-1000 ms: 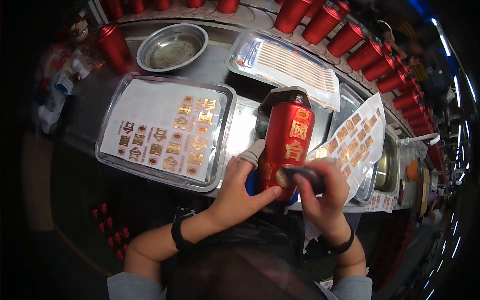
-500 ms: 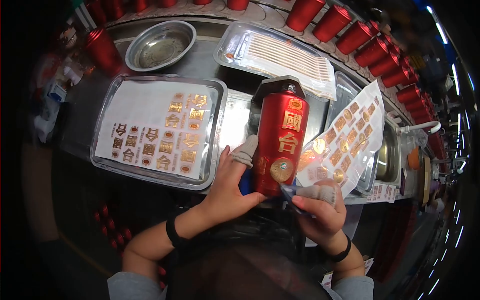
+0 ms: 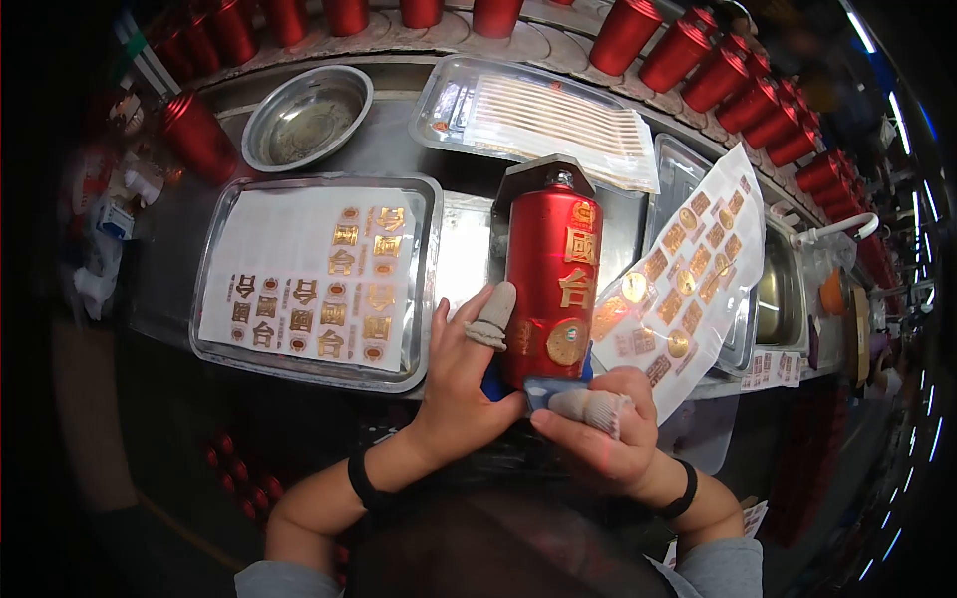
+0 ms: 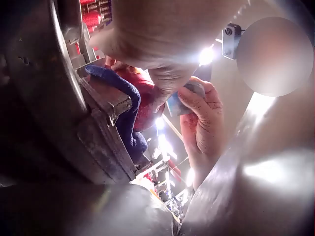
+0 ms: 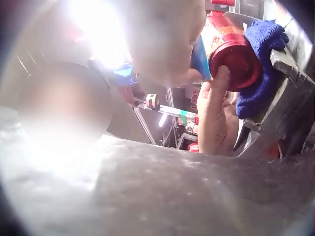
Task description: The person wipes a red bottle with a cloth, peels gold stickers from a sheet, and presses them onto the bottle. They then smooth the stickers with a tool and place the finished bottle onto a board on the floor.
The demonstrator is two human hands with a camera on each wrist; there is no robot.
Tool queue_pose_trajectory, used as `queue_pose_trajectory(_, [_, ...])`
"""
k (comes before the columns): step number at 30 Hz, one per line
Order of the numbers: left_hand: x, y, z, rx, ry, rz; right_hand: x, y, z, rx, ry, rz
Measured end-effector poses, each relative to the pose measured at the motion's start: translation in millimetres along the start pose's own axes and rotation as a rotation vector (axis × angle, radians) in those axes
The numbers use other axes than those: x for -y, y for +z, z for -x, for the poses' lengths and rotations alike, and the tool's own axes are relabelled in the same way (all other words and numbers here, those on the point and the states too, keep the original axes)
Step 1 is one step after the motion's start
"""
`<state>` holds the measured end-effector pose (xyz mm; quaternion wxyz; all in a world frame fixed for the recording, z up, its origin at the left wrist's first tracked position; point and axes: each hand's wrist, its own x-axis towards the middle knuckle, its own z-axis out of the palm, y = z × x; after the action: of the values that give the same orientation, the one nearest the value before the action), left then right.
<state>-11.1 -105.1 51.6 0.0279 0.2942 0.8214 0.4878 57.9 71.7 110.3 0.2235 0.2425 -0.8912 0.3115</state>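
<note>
A red bottle (image 3: 536,269) with gold characters and a round gold sticker (image 3: 568,343) lies on a dark cradle (image 3: 511,182) padded with blue cloth (image 5: 266,42). My left hand (image 3: 461,364) grips its lower end, thumb at the base and a finger in a pale fabric finger cot along the left side. My right hand (image 3: 610,427), a similar cot on one finger, pinches a flat blue scraper (image 3: 539,388) right at the bottle's bottom edge, below the round sticker. The right wrist view shows the left thumb (image 5: 221,78) against the base.
A metal tray (image 3: 436,249) with a sheet of gold stickers stands left. Another sticker sheet (image 3: 720,199) slants at the right, near a sink (image 3: 797,299). Behind are a metal bowl (image 3: 361,100), a tray of strips (image 3: 429,110) and rows of red bottles (image 3: 615,40).
The right hand has drawn the scraper from the round gold sticker down to the bottle's bottom edge, uncovering the sticker. The left hand still holds the bottle's lower end.
</note>
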Motion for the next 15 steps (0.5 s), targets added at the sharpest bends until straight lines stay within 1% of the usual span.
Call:
queue_pose_trajectory(1, [1.2, 1.1, 0.3, 0.003, -0.003, 0.005, -1.0, -2.1, -2.9, 0.017, 0.019, 0.036])
queue_pose_trajectory(2, [2.2, 1.4, -0.1, 0.006, -0.005, 0.008, -0.2, -0.7, -0.9, 0.020, -0.007, 0.028])
queue_pose_trajectory(5, [-0.3, -6.1, -0.7, 0.057, 0.017, 0.062, 10.0, -3.1, 0.1, -0.089, 0.412, -0.174])
queue_pose_trajectory(6, [-0.6, -8.0, -0.4, 0.073, -0.001, 0.089, 6.5, -4.9, -3.2, -0.138, 0.492, -0.180])
queue_pose_trajectory(7, [-0.8, -9.9, -0.7, 0.088, -0.018, 0.117, -0.7, -4.9, 4.6, -0.137, 0.573, -0.177])
queue_pose_trajectory(9, [-1.4, -10.0, -2.7, 0.085, -0.061, 0.169, -3.4, -4.6, 28.9, -0.257, 0.877, -0.312])
queue_pose_trajectory(10, [-3.4, -7.8, -2.5, 0.075, -0.089, 0.196, -6.1, -4.9, 43.4, -0.284, 0.954, -0.306])
queue_pose_trajectory(13, [-4.7, 1.0, -1.4, 0.043, -0.164, 0.243, -13.3, -8.8, 56.4, -0.330, 1.169, -0.536])
queue_pose_trajectory(14, [-4.3, 3.6, -1.2, 0.029, -0.192, 0.251, -8.4, -12.1, 54.7, -0.395, 1.173, -0.558])
queue_pose_trajectory(15, [-5.2, 4.6, -1.3, 0.030, -0.194, 0.260, -3.5, -13.8, 45.9, -0.387, 1.146, -0.610])
